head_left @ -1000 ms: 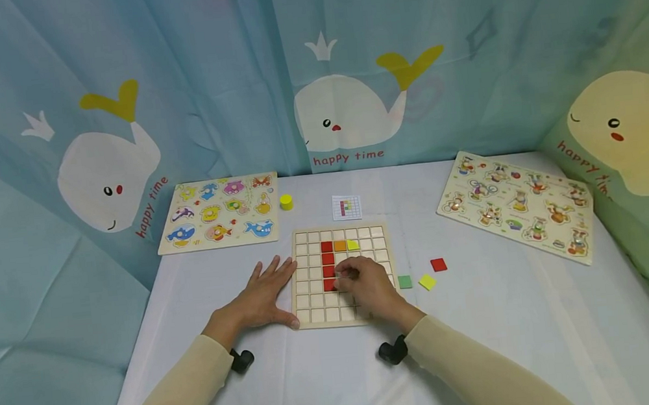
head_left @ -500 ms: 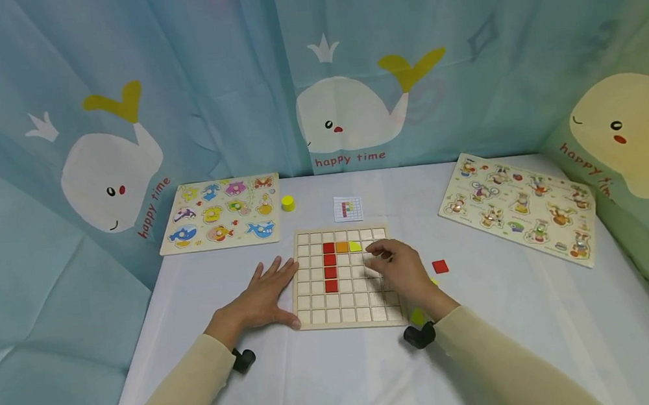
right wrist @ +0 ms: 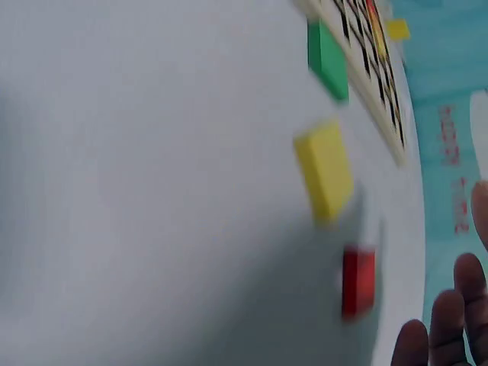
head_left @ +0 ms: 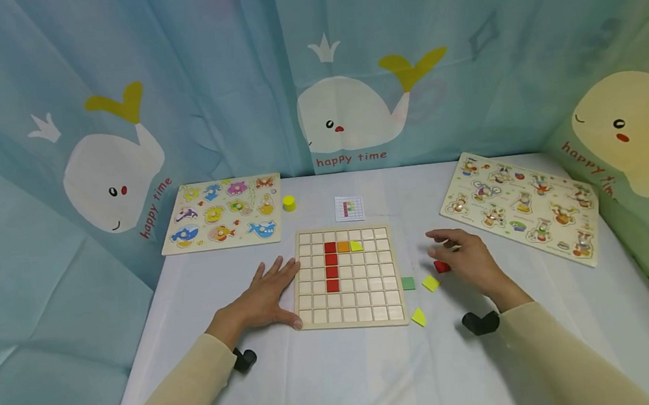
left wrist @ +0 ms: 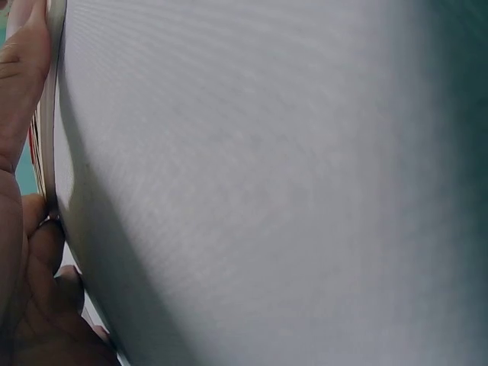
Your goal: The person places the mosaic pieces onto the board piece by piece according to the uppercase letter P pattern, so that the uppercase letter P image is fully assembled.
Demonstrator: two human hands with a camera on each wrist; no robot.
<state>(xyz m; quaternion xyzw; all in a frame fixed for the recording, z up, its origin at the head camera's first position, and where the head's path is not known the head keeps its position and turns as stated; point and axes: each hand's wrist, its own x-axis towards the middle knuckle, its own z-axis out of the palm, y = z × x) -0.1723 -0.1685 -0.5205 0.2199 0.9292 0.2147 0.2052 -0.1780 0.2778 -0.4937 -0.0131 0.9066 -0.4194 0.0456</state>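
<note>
Right hand over a red tile, left hand flat against the grid board

The right hand (head_left: 471, 260) hovers with loosely curled fingers, gripping nothing, the red tile (head_left: 441, 267) just beneath its fingertips. A yellow tile (head_left: 429, 283) and a green tile (head_left: 407, 283) lie just to its left. The left hand (head_left: 263, 296) lies flat and open, thumb and fingertips touching the grid board's (head_left: 352, 320) left edge.

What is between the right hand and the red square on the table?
Nothing visible. The right hand hovers just over the red square, fingers open above it. The yellow square and green square lie off to the side.
</note>
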